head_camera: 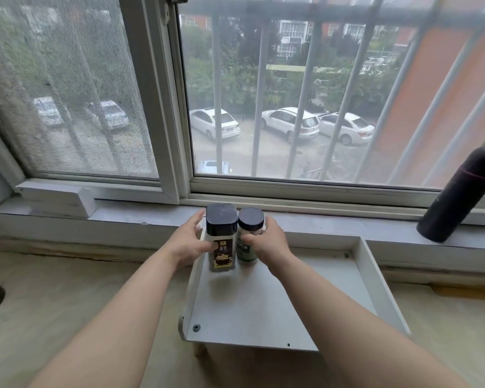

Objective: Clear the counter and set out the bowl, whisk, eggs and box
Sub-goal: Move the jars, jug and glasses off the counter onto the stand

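2 jars stand side by side, touching, at the back left of a white raised shelf [277, 312] on the counter [67, 303] below the window. The left hand [186, 242] grasps the square coffee jar [221, 239] with the dark lid; the right hand [266, 242] grasps the round jar [249, 235] with the green label. A black flask [459, 197] leans on the windowsill [333, 233] to the right. No bowl, whisk, eggs or box appear in the head view.
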Demonstrator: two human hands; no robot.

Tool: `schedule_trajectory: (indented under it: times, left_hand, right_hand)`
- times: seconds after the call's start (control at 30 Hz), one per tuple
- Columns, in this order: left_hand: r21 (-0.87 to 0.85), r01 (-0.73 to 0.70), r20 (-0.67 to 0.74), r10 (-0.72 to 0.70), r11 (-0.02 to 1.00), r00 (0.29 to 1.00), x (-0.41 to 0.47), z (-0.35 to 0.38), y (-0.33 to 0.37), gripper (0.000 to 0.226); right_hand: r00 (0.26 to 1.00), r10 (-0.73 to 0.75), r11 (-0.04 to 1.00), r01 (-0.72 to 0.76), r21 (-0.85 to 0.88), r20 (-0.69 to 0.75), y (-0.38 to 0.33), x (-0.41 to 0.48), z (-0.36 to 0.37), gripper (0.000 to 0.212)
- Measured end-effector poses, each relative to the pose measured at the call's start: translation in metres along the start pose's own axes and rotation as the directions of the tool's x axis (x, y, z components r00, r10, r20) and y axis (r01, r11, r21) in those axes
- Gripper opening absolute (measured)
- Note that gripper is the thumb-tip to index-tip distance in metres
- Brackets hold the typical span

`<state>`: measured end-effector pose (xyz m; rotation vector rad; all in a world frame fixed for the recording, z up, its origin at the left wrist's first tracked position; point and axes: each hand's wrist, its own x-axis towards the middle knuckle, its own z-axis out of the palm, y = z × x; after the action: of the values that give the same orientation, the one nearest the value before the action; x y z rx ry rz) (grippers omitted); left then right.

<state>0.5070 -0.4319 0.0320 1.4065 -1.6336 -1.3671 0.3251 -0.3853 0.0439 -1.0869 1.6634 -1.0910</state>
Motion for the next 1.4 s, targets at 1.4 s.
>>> schedule_trajectory:
  times: [1.4]
  left_hand:
    - [-0.269, 0.045, 0.186, 0.006, 0.962, 0.983, -0.196, 0.545, 0.153, 0.035]
  right_hand:
    - [0.802, 0.185, 0.98, -0.107, 0.169, -0.569, 0.167, -0.264, -0.487, 0.065]
